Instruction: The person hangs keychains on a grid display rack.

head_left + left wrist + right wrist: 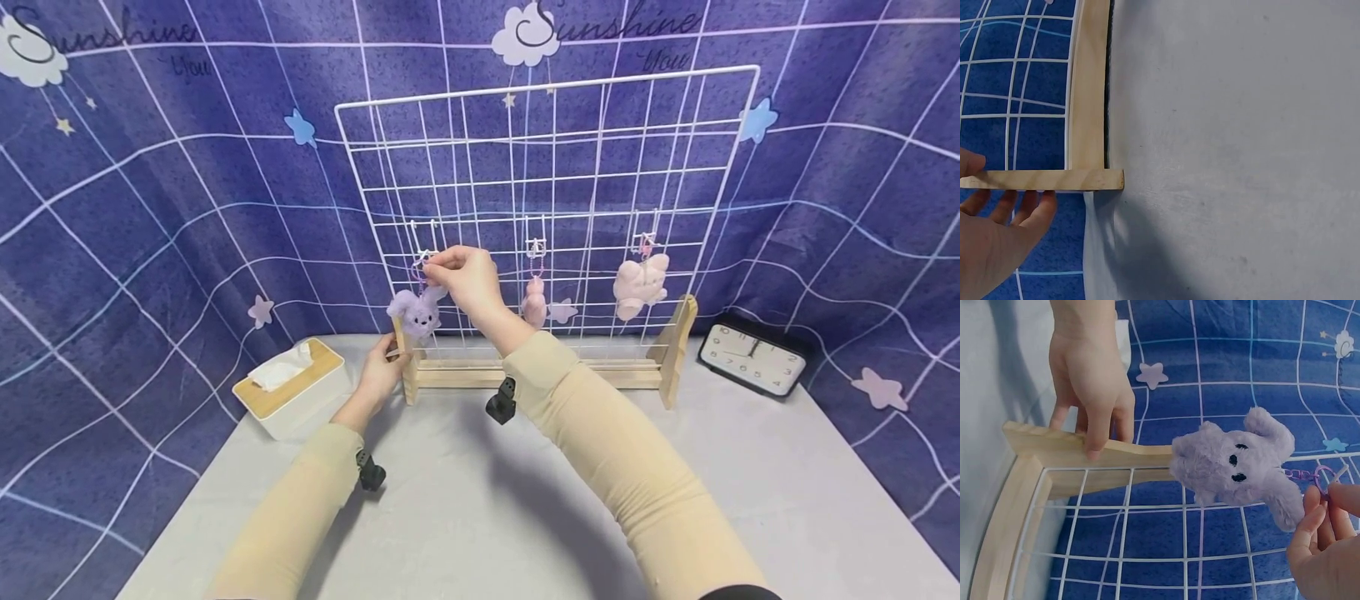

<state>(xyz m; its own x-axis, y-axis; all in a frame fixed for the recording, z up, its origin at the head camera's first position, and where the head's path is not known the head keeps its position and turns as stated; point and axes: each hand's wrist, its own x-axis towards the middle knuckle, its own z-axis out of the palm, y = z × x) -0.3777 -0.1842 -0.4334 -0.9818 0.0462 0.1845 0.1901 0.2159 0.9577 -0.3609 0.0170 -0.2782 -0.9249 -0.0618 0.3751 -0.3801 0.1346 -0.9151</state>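
Observation:
A purple plush rabbit keychain (417,315) hangs at the left side of a white wire grid rack (547,85). My right hand (474,282) pinches its purple ring (1320,478) between thumb and fingers, close to a white hook on the grid. In the right wrist view the rabbit's dark eyes and nose face the camera. Low on the left, my left hand (381,373) grips the rack's wooden side support (1041,180), thumb on one side and fingers on the other. Whether the ring sits on the hook cannot be made out.
Two pink plush keychains, one in the middle (534,303) and one at right (641,287), hang from grid hooks. A tissue box (288,387) stands at left on the grey table (450,500). A black-framed clock (753,354) stands at right. Behind hangs a blue patterned curtain (187,167).

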